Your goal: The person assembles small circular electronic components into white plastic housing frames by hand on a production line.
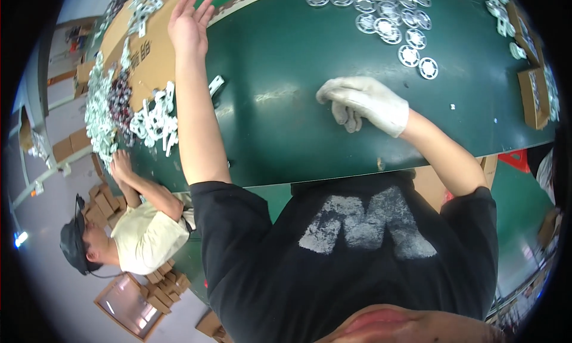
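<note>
My left hand (pixel 190 33) is bare and stretched far out over the left part of the green table (pixel 268 140). Its fingers are spread, and nothing shows in it. The edge of a brown cardboard sheet (pixel 156 57) lies beside it. My right hand (pixel 369 105), in a white glove, hovers or rests over the middle of the table. Its fingers bend loosely with a gap between them; no held thing is visible. Beyond it lie several silver spoked discs (pixel 390 12), the closest one (pixel 428 68) up and to the right of the glove.
Heaps of pale plastic parts (pixel 100 114) and small dark parts (pixel 121 99) lie at the left, with white parts (pixel 156 122) nearby. A co-worker's hands (pixel 122 166) touch that end of the table. Cardboard boxes (pixel 532 97) holding parts stand at the right edge.
</note>
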Demonstrator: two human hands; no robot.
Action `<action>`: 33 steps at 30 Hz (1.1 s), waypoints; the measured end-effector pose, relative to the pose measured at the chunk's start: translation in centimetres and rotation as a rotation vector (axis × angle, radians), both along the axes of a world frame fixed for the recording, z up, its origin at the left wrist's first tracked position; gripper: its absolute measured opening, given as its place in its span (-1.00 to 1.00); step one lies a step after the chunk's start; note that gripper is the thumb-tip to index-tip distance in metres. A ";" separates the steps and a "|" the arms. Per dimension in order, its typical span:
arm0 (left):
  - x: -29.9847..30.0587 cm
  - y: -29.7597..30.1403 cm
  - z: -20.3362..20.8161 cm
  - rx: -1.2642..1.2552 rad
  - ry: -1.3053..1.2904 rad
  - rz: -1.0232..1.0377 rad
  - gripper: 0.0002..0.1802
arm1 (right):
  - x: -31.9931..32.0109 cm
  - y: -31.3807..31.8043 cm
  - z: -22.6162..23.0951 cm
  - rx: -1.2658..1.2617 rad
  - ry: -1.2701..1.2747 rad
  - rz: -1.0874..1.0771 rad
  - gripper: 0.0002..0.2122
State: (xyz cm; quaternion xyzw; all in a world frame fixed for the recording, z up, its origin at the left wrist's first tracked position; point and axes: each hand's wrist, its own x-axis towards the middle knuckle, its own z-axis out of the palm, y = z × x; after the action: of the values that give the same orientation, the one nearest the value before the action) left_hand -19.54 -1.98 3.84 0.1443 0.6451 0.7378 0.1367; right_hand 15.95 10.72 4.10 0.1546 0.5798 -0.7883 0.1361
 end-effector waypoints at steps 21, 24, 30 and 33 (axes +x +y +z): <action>12.5 -9.5 0.0 -1.307 1.190 -0.189 -0.68 | 0.0 0.8 -0.6 -0.013 0.014 0.040 -0.65; 15.6 -7.2 0.8 -1.159 1.310 -0.216 -0.75 | -0.1 0.9 -0.7 0.017 0.015 0.011 -0.64; 21.6 -0.8 1.5 -0.705 1.202 -0.498 -0.69 | -0.2 1.3 1.2 -0.328 -0.051 -0.175 -0.61; 20.0 1.9 0.6 -0.490 1.185 -0.586 -0.55 | -0.4 2.8 -0.2 -0.173 0.003 -0.234 -0.61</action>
State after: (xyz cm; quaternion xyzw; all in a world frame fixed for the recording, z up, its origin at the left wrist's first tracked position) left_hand 0.49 -0.05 4.46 0.6546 0.6931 0.3014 -0.0159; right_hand 15.57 13.54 3.88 0.2076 0.4878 -0.8461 0.0552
